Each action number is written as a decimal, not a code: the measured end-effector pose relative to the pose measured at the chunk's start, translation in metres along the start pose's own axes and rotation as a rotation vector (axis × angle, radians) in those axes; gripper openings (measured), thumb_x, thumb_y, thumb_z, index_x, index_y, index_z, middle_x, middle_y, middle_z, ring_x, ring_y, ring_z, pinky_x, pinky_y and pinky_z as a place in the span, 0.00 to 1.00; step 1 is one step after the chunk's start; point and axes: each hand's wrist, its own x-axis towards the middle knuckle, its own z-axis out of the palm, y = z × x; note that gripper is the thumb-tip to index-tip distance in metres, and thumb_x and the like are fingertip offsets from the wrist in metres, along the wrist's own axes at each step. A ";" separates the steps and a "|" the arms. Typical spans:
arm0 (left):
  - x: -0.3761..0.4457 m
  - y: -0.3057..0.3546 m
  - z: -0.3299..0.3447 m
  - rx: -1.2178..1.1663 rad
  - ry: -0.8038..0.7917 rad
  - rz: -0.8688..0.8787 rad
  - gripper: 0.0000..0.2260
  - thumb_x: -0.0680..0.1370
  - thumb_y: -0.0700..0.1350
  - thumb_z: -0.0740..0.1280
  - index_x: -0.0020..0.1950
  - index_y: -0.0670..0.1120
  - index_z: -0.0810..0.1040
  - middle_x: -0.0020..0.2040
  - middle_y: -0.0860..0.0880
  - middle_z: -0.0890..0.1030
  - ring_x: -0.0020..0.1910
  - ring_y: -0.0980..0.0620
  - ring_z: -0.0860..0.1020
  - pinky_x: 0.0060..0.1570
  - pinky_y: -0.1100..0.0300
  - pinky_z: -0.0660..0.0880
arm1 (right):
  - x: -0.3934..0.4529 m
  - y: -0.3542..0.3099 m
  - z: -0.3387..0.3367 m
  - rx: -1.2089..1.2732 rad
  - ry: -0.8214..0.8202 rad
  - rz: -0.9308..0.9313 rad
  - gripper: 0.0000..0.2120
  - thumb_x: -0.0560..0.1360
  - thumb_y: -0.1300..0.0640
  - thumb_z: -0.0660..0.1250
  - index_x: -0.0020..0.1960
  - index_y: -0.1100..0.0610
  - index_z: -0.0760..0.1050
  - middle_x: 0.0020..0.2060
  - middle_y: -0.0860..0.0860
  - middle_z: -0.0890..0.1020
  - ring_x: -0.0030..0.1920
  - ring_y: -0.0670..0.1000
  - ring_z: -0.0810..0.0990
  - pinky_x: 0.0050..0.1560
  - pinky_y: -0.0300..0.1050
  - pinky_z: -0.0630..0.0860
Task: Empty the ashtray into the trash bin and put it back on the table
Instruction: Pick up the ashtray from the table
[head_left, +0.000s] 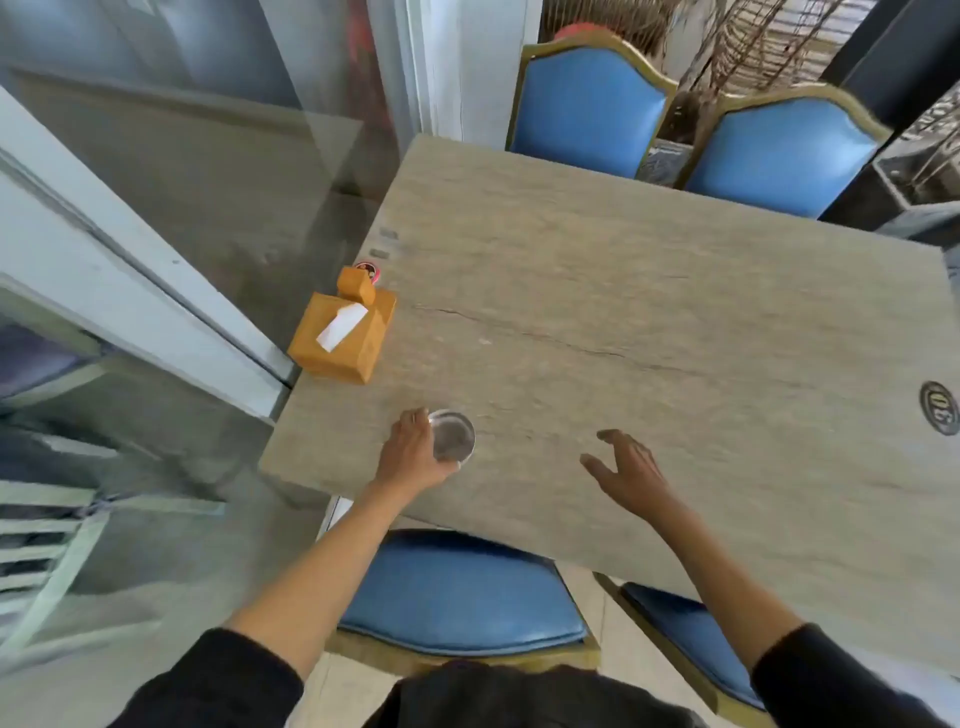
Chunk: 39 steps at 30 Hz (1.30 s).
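Ashtray (453, 435): round, metal, lower left of table (649, 322), gripped at its rim by your left hand (413, 451). Your right hand (631, 470): fingers spread, empty, lower centre.

The person's left hand (415, 452) curls around the left side of a small round metal ashtray (453, 434) sitting near the front left corner of the beige stone-topped table (649, 312). The right hand (631, 470) hovers over the tabletop with fingers spread, well apart from the ashtray. An orange wooden tissue box (344, 332) stands at the table's left edge, and blue padded chairs (460, 592) ring the table.
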 end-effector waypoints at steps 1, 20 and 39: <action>0.004 0.002 0.002 0.000 -0.004 -0.007 0.47 0.64 0.61 0.77 0.74 0.43 0.60 0.70 0.42 0.67 0.67 0.41 0.70 0.58 0.49 0.75 | 0.004 0.000 0.002 0.013 -0.004 -0.008 0.28 0.83 0.47 0.66 0.77 0.61 0.67 0.75 0.61 0.73 0.76 0.62 0.69 0.74 0.55 0.67; 0.035 -0.003 0.042 0.073 0.052 0.000 0.50 0.57 0.59 0.81 0.72 0.45 0.63 0.68 0.43 0.68 0.65 0.41 0.69 0.53 0.48 0.78 | -0.051 0.016 0.033 0.099 0.042 0.143 0.25 0.83 0.48 0.66 0.75 0.59 0.70 0.73 0.57 0.76 0.74 0.59 0.73 0.71 0.54 0.70; -0.058 0.043 -0.013 -0.313 0.111 0.523 0.47 0.58 0.58 0.82 0.72 0.50 0.67 0.65 0.48 0.67 0.63 0.51 0.70 0.61 0.58 0.74 | -0.104 -0.027 0.044 0.855 0.161 0.155 0.14 0.85 0.52 0.64 0.67 0.57 0.77 0.59 0.53 0.83 0.64 0.55 0.82 0.63 0.48 0.80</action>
